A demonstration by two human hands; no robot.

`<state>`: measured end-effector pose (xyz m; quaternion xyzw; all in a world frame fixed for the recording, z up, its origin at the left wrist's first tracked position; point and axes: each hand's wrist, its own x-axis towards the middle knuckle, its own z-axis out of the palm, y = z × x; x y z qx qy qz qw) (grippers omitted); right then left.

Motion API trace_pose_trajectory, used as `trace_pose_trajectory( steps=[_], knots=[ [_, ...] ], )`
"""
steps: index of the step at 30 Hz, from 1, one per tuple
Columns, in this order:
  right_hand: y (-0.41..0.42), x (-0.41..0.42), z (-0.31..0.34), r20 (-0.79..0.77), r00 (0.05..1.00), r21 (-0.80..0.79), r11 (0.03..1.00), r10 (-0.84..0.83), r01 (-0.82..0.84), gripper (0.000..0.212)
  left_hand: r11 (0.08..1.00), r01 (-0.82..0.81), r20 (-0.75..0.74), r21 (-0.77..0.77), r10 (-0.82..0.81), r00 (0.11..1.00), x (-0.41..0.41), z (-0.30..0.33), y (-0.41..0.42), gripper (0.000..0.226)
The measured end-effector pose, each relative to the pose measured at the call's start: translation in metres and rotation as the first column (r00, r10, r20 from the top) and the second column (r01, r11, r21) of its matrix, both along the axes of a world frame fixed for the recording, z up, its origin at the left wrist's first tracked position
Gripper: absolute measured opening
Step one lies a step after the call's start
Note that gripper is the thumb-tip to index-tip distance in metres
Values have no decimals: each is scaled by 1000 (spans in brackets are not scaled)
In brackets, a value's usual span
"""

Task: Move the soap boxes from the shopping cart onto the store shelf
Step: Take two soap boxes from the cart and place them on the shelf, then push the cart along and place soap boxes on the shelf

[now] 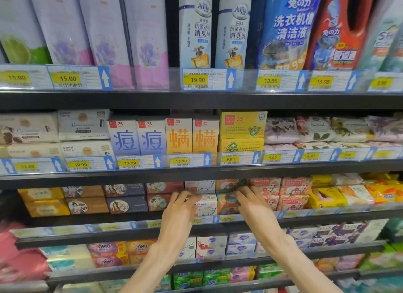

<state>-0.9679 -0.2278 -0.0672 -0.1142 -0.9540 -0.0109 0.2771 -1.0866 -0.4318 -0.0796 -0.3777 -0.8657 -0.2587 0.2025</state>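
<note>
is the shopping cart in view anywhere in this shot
No, the head view shows only store shelves of soap boxes, with the left hand and right hand reaching among them.

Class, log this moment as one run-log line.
stage: placing | left hand: on white soap box | right hand: on orange soap box | cart: unseen
</note>
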Motion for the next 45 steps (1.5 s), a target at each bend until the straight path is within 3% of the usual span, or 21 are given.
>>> trace_pose_trajectory(
  steps=[7, 12, 18, 25, 32, 37, 42, 45],
  knots=[
    [0, -1, -4, -11, 1000, -7, 1000, -27, 27, 42, 1000, -25, -8, -12, 25, 1000, -1, -4, 1, 34],
    [-15, 7, 5, -59, 998, -45, 999, 11, -13, 29, 1000, -3, -17, 10, 4, 1000, 6, -1, -5, 34],
    [-65, -10, 5, -34, 917, -8, 918, 396, -397, 14, 993, -88, -66, 76, 93, 993, 38, -4, -51, 31],
    [-146, -47, -15, 77, 696, -99, 700, 714, -707, 23, 895, -445, -1, 25, 446, 895, 94, -29, -181, 39],
    [-300, -34, -21, 130, 280, -162, 299, 951, -940, 42, 562, -814, 35, -146, 825, 564, 227, -46, -335, 46],
    [-435, -5, -32, 158, 39, -118, 58, 987, -991, 41, 333, -925, 57, -183, 943, 329, 322, -48, -422, 50],
    [-573, 29, -35, 190, -144, -119, -123, 971, -985, 53, 194, -952, 89, -236, 980, 178, 393, -63, -521, 59],
    [-642, 48, -33, 235, -204, -132, -177, 950, -975, 55, 128, -958, 97, -258, 990, 106, 421, -67, -576, 63]
  ],
)
